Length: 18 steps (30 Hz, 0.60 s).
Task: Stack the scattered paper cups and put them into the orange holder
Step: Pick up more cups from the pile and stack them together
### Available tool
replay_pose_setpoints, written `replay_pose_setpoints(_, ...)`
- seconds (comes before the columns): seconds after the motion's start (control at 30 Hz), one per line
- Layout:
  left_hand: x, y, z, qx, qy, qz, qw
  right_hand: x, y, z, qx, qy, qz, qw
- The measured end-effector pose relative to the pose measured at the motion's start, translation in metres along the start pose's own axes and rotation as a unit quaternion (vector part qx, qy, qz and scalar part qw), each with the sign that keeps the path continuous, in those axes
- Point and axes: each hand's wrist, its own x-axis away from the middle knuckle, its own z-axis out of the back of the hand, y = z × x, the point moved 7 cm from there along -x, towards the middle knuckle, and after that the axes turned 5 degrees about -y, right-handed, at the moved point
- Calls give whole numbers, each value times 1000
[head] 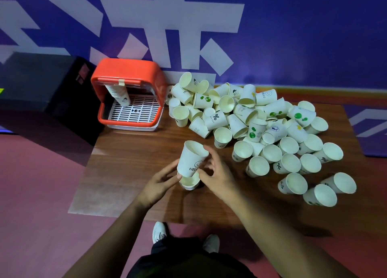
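Paper cups (247, 118) lay heaped on the wooden table (129, 162), filling the area from 1 to 3 o'clock of the hands. Those nearer the wall were tumbled on their sides, while those toward 3 o'clock mostly stood mouth up, a few leaning. Some bore green dots, a percent sign or the word HELLO.

At the table's middle, near its front edge, the HELLO cup (191, 159) was tilted with its mouth toward 12 o'clock and its base just entering the mouth of the lower cup (189, 182), which stood upright on the wood. The left hand (161, 183) came in from 7 o'clock, thumb and fingers pinching the lower cup at its rim. The right hand (219, 175) came in from 4 o'clock, its fingers curled round the side of the HELLO cup and its thumb low by the base. Blur hid the exact contact.

At 11 o'clock of the hands stood the orange holder (129, 68), open toward the person, with a nested stack (121, 94) leaning inside at its left, above a white slotted tray (138, 110). A black box (41, 85) sat at the holder's 9 o'clock. White shoes (159, 231) showed at 6 o'clock.
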Motion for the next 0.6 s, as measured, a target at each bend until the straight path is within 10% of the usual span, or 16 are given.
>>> replay_pose_setpoints(0.6,-4,-2,-14,-59,39,-7,998,6,25,-17,139,-29,11,990)
